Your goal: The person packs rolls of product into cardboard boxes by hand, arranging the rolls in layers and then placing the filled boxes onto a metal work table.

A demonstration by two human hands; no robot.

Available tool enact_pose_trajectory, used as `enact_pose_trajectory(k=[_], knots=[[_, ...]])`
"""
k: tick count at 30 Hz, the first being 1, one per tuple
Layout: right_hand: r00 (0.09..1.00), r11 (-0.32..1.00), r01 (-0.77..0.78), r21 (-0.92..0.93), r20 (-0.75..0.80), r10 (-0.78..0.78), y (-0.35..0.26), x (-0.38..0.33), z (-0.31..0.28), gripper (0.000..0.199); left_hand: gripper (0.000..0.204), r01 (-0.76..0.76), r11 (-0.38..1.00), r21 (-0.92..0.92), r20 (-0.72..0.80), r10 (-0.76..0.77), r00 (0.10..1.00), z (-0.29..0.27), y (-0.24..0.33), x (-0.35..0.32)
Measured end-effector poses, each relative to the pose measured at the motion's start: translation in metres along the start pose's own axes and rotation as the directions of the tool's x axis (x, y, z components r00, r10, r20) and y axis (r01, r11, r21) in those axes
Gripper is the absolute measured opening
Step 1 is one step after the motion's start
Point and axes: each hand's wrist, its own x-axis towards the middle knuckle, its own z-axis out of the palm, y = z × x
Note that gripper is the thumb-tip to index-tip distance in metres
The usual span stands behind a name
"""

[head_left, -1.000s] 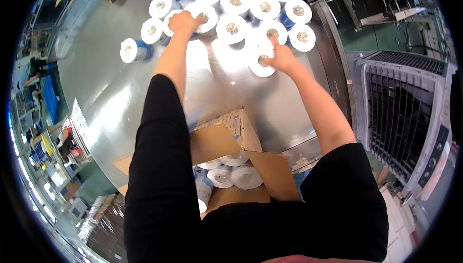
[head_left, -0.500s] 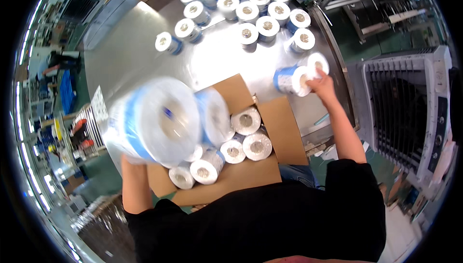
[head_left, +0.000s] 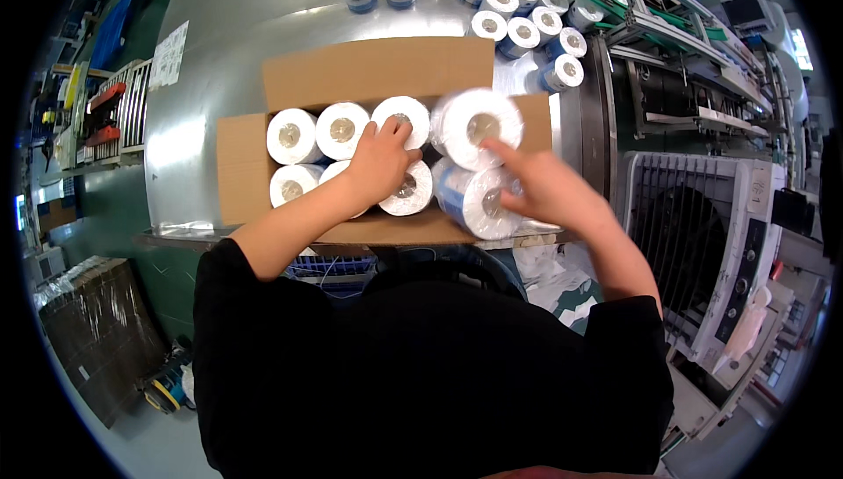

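Saw steel table [head_left: 219, 84] under open cardboard box [head_left: 241, 172], flaps spread. White grated machine [head_left: 702, 233] at right, wrapped stack [head_left: 97, 330] lower left. Loose rolls [head_left: 527, 5] clustered beyond box. Packed rolls [head_left: 316, 132] stood on end inside. My left hand [head_left: 379, 161] pressed flat on them, released. My right hand [head_left: 549, 189] gripped two blue-wrapped rolls [head_left: 479, 163] at box's right end.

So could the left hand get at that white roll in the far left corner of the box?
Probably yes: the left hand rests on rolls just beside it, and the corner roll lies uncovered in the open box.
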Motion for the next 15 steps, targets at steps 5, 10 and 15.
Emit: enact_pose_trajectory(k=[5, 10, 15], knots=[[0.973, 0.989, -0.111, -0.102, 0.193, 0.129, 0.014, 0.044, 0.052, 0.066, 0.031, -0.064, 0.998, -0.027, 0.170, 0.068, 0.983, -0.008, 0.009, -0.006], [0.970, 0.968, -0.223, -0.115, 0.074, 0.233, -0.003, 0.034, 0.051, 0.070, 0.044, 0.128, 0.645, -0.754, 0.211, 0.054, 0.976, -0.049, -0.042, -0.028], [0.925, 0.984, 0.059, -0.169, -0.361, -0.117, -0.026, 0.024, 0.055, 0.069, 0.041, 0.382, 0.635, -0.672, -0.010, -0.524, 0.852, -0.045, -0.100, -0.100]])
